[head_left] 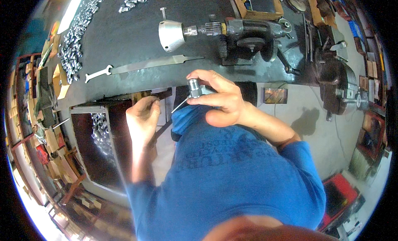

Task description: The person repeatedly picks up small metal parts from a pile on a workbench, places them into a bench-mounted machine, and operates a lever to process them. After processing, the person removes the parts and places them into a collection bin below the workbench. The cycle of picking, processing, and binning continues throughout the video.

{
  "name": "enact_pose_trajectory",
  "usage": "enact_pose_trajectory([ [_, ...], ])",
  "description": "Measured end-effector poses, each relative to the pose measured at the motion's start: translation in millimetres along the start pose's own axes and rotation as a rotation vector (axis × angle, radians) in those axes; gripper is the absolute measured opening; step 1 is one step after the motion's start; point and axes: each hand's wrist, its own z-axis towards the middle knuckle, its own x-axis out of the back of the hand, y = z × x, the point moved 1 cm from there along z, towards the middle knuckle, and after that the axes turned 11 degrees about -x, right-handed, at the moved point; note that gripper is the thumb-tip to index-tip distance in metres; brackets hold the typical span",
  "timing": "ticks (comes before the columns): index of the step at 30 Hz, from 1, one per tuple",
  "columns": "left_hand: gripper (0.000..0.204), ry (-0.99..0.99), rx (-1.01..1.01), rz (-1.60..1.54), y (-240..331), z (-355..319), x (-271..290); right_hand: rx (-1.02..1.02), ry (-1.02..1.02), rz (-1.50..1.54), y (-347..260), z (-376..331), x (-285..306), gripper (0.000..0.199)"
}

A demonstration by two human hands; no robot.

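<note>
In front of my blue shirt, my right hand (224, 96) grips a shiny threaded metal fitting (194, 88) with a hex section, between thumb and fingers. A thin metal rod (180, 105) slants down and left from beside the fitting; whether it is fixed to it I cannot tell. My left hand (143, 114) is to the left of the rod, apart from the fitting. Its fingers are curled with the thumb against them, and whatever they may hold is hidden. Both hands are just below the near edge of the dark workbench (137, 42).
On the bench lie a flat file (147, 65), a wrench (98, 74) and a pile of metal fittings (74, 46). A geared hand-crank machine (251, 36) with a silver cone stands at centre right. A bench vise (338, 85) is farther right. An open drawer (114, 137) holds more metal parts.
</note>
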Motion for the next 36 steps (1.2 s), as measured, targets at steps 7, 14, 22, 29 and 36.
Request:
enact_pose_trajectory([
  [7, 0.016, -0.026, 0.020, 0.117, -39, -15, 22, 0.001, -0.018, 0.065, -3, 5, -9, 0.035],
  [14, 0.015, 0.081, -0.060, -0.229, -28, -15, 30, -0.026, -0.110, 0.109, -2, 4, -17, 0.048],
  [22, 0.012, 0.148, 0.022, 0.094, -32, -22, 37, 0.009, -0.073, 0.128, -6, 6, -23, 0.032],
  [29, 0.015, 0.025, -0.136, 0.704, -67, -26, 40, -0.010, -0.136, 0.091, -9, 1, -24, 0.036],
  [36, 0.011, 0.010, 0.037, 0.078, -57, -23, 24, 0.005, -0.078, 0.067, -14, 5, -24, 0.034],
])
